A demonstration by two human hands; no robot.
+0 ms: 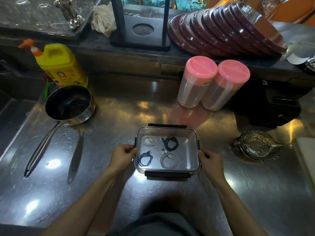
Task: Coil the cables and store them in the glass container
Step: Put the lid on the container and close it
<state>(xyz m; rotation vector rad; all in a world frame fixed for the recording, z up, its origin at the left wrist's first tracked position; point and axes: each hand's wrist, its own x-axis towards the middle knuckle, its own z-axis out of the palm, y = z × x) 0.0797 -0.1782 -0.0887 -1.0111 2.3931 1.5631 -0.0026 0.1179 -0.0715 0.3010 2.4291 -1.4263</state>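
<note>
A rectangular glass container point(190, 143) with a clear lid and black clip flaps sits on the steel counter in front of me. Inside lie several coiled cables: a white coil point(149, 140) at the far left, a black coil point(171, 143) at the far right, a dark blue coil point(145, 159) at the near left and a grey-white coil point(169, 160) at the near right. My left hand point(123, 155) grips the container's left side at its clip. My right hand point(211, 161) grips the right side.
A black saucepan point(69, 103) with a long handle lies to the left, a yellow detergent jug point(61, 65) behind it. Two pink-lidded jars point(213, 86) stand at the back right. A metal leaf-shaped dish point(258, 145) sits to the right, stacked brown plates point(225, 29) on the rear shelf.
</note>
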